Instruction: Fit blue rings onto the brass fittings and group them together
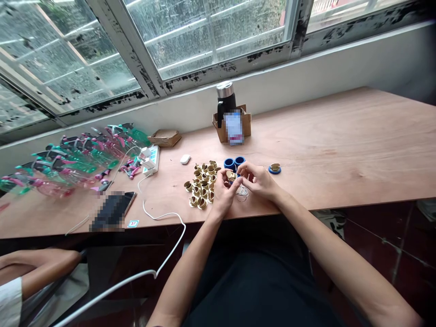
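Note:
My left hand (223,193) is closed around a small gold metal fitting (231,175) with a rounded flap on top. A bit of blue shows at its right side, where the fingertips of my right hand (260,180) pinch; the fingers partly hide what they grip. To the left lies a pile of similar gold fittings (203,186). Just beyond my hands stand two blue round cups (229,163). Thin silvery rings or wire loops (243,194) lie under my right hand. Right of it, another gold fitting (274,167) sits on a blue disc (274,171).
A black flask (226,102) stands in a cardboard box (247,125) by the wall. Clear spray bottles (85,154) crowd the left, near a power strip (153,160), a phone (114,210) and a trailing white cable (170,214). A person's arm (44,265) is at lower left.

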The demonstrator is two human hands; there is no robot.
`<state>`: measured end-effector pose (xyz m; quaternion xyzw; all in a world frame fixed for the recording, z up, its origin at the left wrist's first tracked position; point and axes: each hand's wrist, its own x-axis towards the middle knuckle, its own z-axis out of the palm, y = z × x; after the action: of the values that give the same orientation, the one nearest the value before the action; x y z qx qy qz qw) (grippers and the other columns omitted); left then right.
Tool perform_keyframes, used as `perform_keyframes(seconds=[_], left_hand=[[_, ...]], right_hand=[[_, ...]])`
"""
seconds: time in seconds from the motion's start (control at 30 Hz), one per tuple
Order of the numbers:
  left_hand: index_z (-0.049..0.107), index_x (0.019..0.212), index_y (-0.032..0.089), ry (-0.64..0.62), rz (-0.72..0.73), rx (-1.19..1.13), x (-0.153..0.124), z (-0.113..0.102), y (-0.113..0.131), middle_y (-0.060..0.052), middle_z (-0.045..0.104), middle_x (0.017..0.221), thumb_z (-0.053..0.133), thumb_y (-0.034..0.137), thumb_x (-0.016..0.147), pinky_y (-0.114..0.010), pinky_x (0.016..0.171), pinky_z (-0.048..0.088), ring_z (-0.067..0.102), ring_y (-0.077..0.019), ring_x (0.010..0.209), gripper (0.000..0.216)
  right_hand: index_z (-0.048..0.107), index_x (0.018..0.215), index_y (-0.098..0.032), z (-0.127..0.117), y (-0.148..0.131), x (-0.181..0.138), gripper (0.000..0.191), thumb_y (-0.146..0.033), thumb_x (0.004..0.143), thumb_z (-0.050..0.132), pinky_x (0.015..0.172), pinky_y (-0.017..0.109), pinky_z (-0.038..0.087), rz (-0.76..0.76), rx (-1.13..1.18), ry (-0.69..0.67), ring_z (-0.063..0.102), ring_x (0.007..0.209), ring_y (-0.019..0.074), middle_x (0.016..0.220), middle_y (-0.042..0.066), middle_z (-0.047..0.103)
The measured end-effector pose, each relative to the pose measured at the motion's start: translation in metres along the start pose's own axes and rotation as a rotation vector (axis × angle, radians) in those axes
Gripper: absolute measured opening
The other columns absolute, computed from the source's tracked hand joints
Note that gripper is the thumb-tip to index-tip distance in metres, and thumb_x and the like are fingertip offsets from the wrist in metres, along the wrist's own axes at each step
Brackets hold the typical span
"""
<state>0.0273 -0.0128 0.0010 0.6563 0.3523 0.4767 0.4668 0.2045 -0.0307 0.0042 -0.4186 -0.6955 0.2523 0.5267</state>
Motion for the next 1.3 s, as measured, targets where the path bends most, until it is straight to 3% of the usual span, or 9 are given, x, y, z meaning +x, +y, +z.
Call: perform_keyframes(seconds=[0.1,0.2,0.3,0.47,0.57,0.67,0.87,1.07,1.3], left_hand=[[0.064,0.109,0.019,0.025,0.003,0.031,0.001,0.000,0.000,-0.004,0.068,0.099,0.084,0.052,0.087,-0.025,0.069,0.049,0.060,-0.0125,0.076,0.044],[0.070,0.122,0.021,-0.001,-0.006,0.068,0.002,-0.001,-0.001,-0.006,0.074,0.103,0.084,0.050,0.087,-0.024,0.063,0.049,0.060,-0.0115,0.070,0.048],[0.070,0.136,0.023,-0.053,0.007,0.070,0.002,-0.002,-0.004,-0.007,0.077,0.106,0.081,0.047,0.090,-0.024,0.059,0.049,0.059,-0.0105,0.064,0.053],[0.069,0.137,0.022,-0.064,0.028,0.075,0.002,-0.002,-0.008,-0.008,0.077,0.106,0.081,0.042,0.091,-0.024,0.060,0.052,0.064,-0.0122,0.069,0.052],[0.061,0.146,0.024,-0.060,0.041,0.055,0.001,-0.001,-0.007,-0.008,0.075,0.107,0.083,0.039,0.089,-0.024,0.062,0.053,0.065,-0.0124,0.072,0.062],[0.054,0.149,0.024,-0.033,0.075,0.052,0.001,0.001,-0.005,-0.008,0.075,0.109,0.080,0.034,0.093,-0.024,0.066,0.055,0.069,-0.0143,0.080,0.063],[0.062,0.126,0.021,0.110,0.180,0.143,-0.001,0.005,0.003,-0.009,0.077,0.110,0.067,0.027,0.100,-0.028,0.072,0.056,0.073,-0.0177,0.092,0.028],[0.069,0.107,0.021,0.174,0.256,0.268,-0.004,0.003,0.008,-0.007,0.079,0.102,0.061,0.022,0.100,-0.034,0.077,0.055,0.072,-0.0202,0.091,0.011],[0.073,0.104,0.023,0.302,0.203,0.318,0.009,-0.024,0.022,-0.007,0.078,0.104,0.062,0.027,0.102,-0.037,0.080,0.053,0.071,-0.0231,0.094,0.012]], right_hand=[[0.063,0.104,-0.022,-0.002,0.002,0.000,0.008,-0.021,0.097,0.059,0.059,0.027,0.045,0.020,-0.006,0.016,0.057,0.060,0.0135,0.075,-0.002,0.065],[0.066,0.107,-0.022,-0.007,0.001,0.001,0.010,-0.028,0.101,0.062,0.059,0.028,0.041,0.025,-0.046,0.060,0.052,0.060,0.0135,0.071,-0.004,0.058],[0.072,0.117,-0.022,-0.014,-0.002,0.002,0.022,-0.034,0.098,0.072,0.059,0.028,0.038,0.003,-0.106,-0.005,0.050,0.061,0.0136,0.070,-0.005,0.053],[0.078,0.112,-0.023,-0.018,0.001,0.002,0.016,-0.029,0.098,0.072,0.063,0.028,0.046,-0.064,-0.144,-0.125,0.059,0.069,0.0152,0.084,0.000,0.070],[0.079,0.099,-0.022,-0.021,0.001,0.004,0.011,-0.032,0.099,0.073,0.064,0.030,0.048,-0.088,-0.158,-0.104,0.063,0.070,0.0163,0.088,0.003,0.077],[0.080,0.101,-0.024,-0.029,-0.002,0.006,0.013,-0.034,0.100,0.072,0.064,0.031,0.051,-0.043,-0.150,-0.016,0.068,0.071,0.0185,0.091,0.004,0.081],[0.084,0.111,-0.025,-0.061,0.015,0.003,0.025,-0.035,0.103,0.063,0.070,0.035,0.056,0.137,-0.388,0.254,0.076,0.078,0.0238,0.100,0.007,0.085],[0.085,0.106,-0.024,-0.076,0.053,-0.005,0.025,-0.033,0.097,0.063,0.076,0.039,0.057,0.281,-0.567,0.184,0.075,0.082,0.0266,0.096,0.010,0.084],[0.082,0.106,-0.024,-0.075,0.061,-0.008,0.027,-0.036,0.099,0.060,0.078,0.044,0.054,0.301,-0.751,0.226,0.070,0.091,0.0319,0.092,0.013,0.079]])
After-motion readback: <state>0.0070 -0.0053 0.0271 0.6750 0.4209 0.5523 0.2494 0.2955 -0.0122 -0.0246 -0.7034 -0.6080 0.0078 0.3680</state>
